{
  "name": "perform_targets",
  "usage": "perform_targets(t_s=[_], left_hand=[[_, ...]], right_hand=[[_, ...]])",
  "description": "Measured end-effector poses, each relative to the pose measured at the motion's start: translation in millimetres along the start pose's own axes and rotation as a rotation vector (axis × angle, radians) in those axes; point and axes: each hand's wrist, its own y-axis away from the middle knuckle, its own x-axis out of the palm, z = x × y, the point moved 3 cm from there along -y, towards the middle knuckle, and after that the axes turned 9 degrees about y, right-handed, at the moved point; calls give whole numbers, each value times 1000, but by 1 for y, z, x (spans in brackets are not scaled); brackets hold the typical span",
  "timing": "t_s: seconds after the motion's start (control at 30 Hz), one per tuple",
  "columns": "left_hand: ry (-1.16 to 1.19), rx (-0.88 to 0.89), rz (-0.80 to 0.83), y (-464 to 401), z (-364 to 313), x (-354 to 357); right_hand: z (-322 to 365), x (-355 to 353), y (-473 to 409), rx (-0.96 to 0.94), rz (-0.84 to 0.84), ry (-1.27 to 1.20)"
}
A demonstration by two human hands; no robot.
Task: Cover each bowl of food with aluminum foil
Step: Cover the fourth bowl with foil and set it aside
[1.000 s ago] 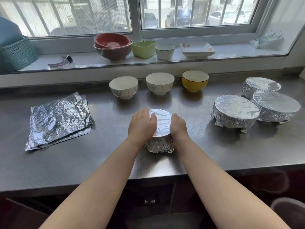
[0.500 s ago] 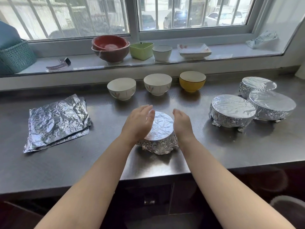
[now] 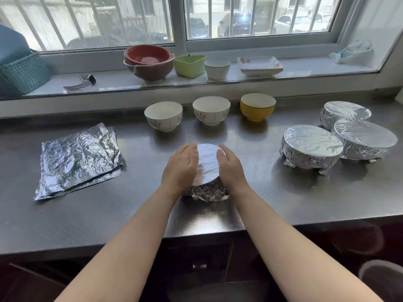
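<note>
A small foil-covered bowl [image 3: 208,164] stands on the steel counter [image 3: 130,214] near its front edge. My left hand [image 3: 181,166] cups its left side and my right hand [image 3: 231,168] cups its right side, fingers curved round the foil rim. Behind it stand two uncovered white bowls [image 3: 163,115] [image 3: 211,110] and an uncovered yellow bowl [image 3: 257,106]. Three larger foil-covered bowls [image 3: 311,147] [image 3: 364,138] [image 3: 344,111] sit at the right. A stack of crinkled foil sheets [image 3: 78,158] lies at the left.
On the windowsill stand stacked red bowls [image 3: 149,62], a green dish [image 3: 189,65], a white cup [image 3: 217,67], square plates [image 3: 259,65], a watch [image 3: 82,82], a teal basket [image 3: 21,73] and a plastic bag [image 3: 353,51].
Half a second ago both hands had lifted off the small bowl with fingers spread. Now they have closed back in against its foil sides.
</note>
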Motion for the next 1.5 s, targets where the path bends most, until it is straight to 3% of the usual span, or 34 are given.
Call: perform_targets(t_s=[0.2, 0.47, 0.8, 1.1, 1.23, 1.33, 1.4, 1.5], left_hand=[[-11, -20, -18, -1, -1, 3], [41, -34, -76, 4, -1, -1], [15, -86, -50, 0, -2, 0], [183, -132, -57, 2, 6, -7], [179, -175, -39, -4, 8, -4], [63, -146, -25, -3, -7, -2], [-18, -149, -4, -5, -9, 5], [-85, -183, 8, -5, -13, 11]], right_hand=[[-1, 3, -6, 135, 70, -261], [-5, 13, -8, 257, 112, -415], [-8, 11, -9, 348, 76, -361], [7, 11, -4, 291, 213, -321], [0, 12, -5, 199, 180, -188], [-10, -1, -9, 54, -86, 76], [-15, -5, -6, 24, -225, 88], [-11, 5, 4, -36, -208, 90]])
